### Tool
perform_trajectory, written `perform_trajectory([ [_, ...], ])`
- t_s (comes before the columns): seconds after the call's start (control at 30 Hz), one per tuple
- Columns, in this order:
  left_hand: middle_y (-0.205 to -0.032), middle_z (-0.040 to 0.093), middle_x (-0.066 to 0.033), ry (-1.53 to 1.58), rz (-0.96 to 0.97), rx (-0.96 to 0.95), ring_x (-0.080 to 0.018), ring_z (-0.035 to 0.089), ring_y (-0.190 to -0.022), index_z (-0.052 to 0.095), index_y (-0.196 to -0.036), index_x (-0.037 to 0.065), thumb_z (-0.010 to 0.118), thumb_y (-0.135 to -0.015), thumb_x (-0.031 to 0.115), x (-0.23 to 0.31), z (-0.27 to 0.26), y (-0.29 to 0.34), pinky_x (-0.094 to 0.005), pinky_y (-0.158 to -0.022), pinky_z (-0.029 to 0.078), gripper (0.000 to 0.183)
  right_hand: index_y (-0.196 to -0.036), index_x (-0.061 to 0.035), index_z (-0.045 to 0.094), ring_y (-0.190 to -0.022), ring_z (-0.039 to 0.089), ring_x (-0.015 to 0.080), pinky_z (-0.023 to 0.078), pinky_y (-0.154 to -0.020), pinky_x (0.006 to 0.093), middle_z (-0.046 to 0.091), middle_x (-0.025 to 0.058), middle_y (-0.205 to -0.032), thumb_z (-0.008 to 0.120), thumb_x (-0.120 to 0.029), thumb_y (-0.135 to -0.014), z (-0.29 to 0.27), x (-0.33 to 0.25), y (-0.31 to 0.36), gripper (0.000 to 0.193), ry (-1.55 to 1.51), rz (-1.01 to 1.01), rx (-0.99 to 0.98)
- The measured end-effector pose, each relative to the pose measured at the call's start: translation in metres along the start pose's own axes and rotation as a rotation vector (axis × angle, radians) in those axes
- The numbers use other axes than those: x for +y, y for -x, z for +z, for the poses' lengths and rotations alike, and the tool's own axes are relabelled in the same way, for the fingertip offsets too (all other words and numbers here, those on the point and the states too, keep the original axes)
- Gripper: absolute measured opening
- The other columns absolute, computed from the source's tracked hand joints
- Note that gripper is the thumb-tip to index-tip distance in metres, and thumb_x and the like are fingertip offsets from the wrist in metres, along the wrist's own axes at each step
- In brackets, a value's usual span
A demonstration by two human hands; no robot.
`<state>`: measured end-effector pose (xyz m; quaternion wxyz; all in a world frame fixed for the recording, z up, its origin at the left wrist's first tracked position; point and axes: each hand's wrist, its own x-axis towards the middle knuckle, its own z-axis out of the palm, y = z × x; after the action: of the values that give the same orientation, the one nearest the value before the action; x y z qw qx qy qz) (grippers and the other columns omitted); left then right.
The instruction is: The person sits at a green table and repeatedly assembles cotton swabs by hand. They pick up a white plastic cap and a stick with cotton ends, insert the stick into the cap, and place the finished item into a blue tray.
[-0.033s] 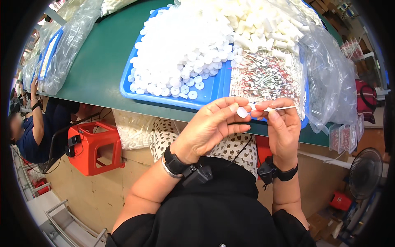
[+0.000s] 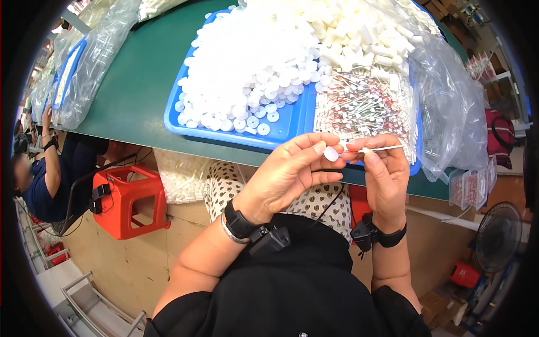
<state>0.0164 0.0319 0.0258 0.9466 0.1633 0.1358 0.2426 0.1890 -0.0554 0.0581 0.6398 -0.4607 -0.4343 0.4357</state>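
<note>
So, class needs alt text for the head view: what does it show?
A person's left hand pinches a small white cap while the right hand holds a thin white stick, above a blue tray heaped with white caps on a green table.

One head-worn fisheye view looks steeply down, close over the person's own forearms; the green desk [image 2: 135, 95] fills its upper half.

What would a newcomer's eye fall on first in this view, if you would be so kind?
Most likely the big heap of small white round caps filling the blue tray on the green table. Just below it, the left hand pinches one white cap while the right hand holds a thin white stick beside it. At lower left, a bright orange-red stool stands out.
</note>
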Motion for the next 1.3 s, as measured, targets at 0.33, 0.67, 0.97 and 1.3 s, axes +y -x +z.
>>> perform_trajectory([
  [0.33, -0.108, 0.065, -0.0097, 0.057, -0.003, 0.011, -0.0175, 0.065, -0.094, 0.056, -0.123, 0.001, 0.054, -0.1, 0.017, -0.001, 0.0, 0.004, -0.031, -0.086, 0.055, 0.028, -0.11, 0.0039, 0.051, -0.095, 0.066, 0.0205, 0.053, -0.086, 0.0319, 0.066, 0.0176, -0.105, 0.052, -0.004, -0.098, 0.006, -0.003, 0.0, 0.014, 0.104, 0.013, -0.008],
  [0.67, -0.107, 0.065, -0.0083, -0.079, 0.02, 0.101, -0.0144, 0.063, -0.095, 0.059, -0.121, 0.0, 0.059, -0.098, 0.018, -0.004, 0.001, 0.006, -0.0278, -0.086, 0.054, 0.03, -0.109, 0.0051, 0.051, -0.095, 0.066, 0.0205, 0.054, -0.087, 0.033, 0.065, 0.017, -0.105, 0.052, 0.0, -0.097, 0.011, -0.005, 0.003, 0.013, 0.146, -0.005, 0.007],
  [0.97, -0.112, 0.065, -0.0128, -0.041, 0.003, 0.075, -0.0165, 0.062, -0.105, 0.057, -0.121, -0.005, 0.053, -0.1, 0.017, -0.009, -0.006, 0.002, -0.0275, -0.093, 0.051, 0.03, -0.11, 0.0051, 0.051, -0.096, 0.066, 0.0206, 0.054, -0.088, 0.0327, 0.065, 0.0166, -0.106, 0.053, 0.001, -0.097, 0.011, 0.001, 0.003, 0.014, 0.152, -0.026, -0.019],
  [1.3, -0.112, 0.064, -0.0104, 0.037, -0.004, 0.046, -0.017, 0.063, -0.101, 0.057, -0.123, -0.003, 0.059, -0.098, 0.018, -0.009, -0.008, 0.003, -0.0289, -0.093, 0.052, 0.032, -0.111, 0.0054, 0.051, -0.098, 0.066, 0.0207, 0.054, -0.088, 0.0318, 0.064, 0.0163, -0.106, 0.052, 0.002, -0.097, 0.012, 0.002, 0.0, 0.015, 0.132, -0.034, -0.024],
])
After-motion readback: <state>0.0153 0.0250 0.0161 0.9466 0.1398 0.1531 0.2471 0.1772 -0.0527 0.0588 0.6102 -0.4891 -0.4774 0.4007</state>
